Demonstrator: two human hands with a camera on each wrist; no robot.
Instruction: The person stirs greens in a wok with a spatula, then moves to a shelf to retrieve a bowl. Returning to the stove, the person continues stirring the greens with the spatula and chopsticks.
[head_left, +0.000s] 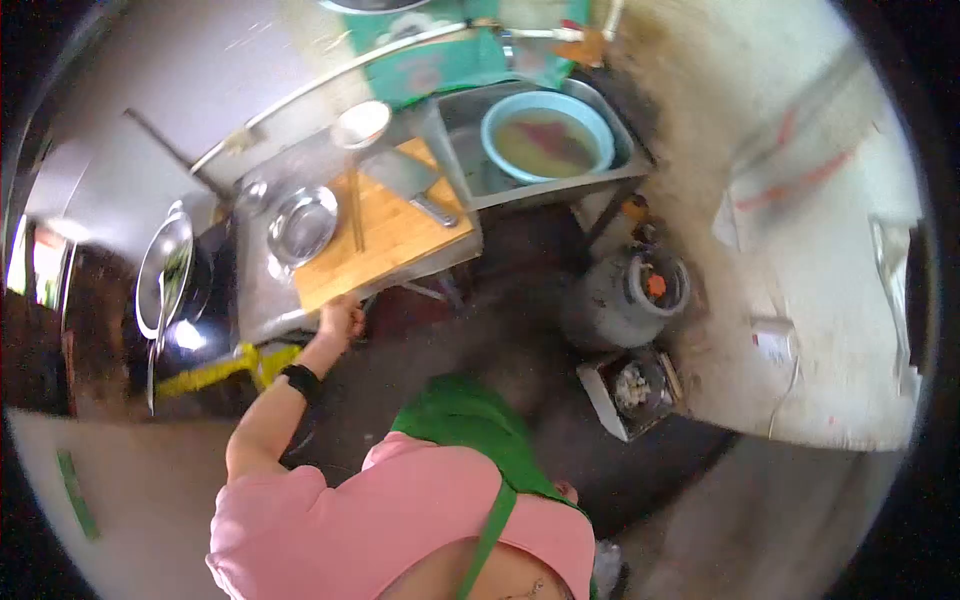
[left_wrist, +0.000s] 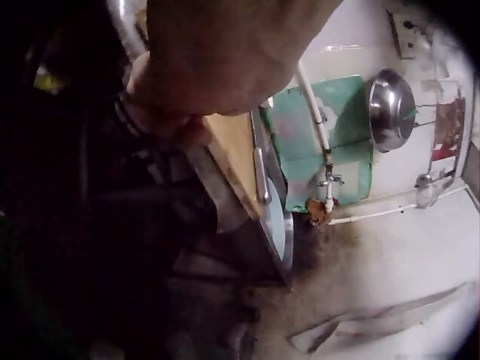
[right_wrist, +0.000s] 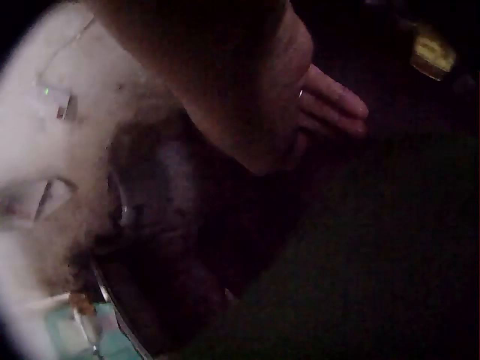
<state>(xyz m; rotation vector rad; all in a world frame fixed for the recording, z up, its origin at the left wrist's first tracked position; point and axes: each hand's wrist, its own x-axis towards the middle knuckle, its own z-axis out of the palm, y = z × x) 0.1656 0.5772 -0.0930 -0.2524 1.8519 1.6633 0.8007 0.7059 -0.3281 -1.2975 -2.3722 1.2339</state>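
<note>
My left hand (head_left: 342,318) is at the near left corner of the wooden cutting board (head_left: 400,240), right at the counter's front edge. In the left wrist view the back of the hand hides most of the fingers, so I cannot tell what they hold. On the board lie a cleaver (head_left: 432,208) and a pair of chopsticks (head_left: 355,210). A steel bowl (head_left: 303,226) sits beside it, with a white bowl (head_left: 362,125) behind. Low beside the green apron, my right hand (right_wrist: 289,112) hangs with its fingers nearly straight and nothing in them.
A sink (head_left: 465,135) at the back holds a blue basin (head_left: 500,160) of cloudy water. To the left is a wok (head_left: 150,270) with greens and a ladle. A gas cylinder (head_left: 610,300) and a box (head_left: 606,405) stand on the floor at right, near the wall.
</note>
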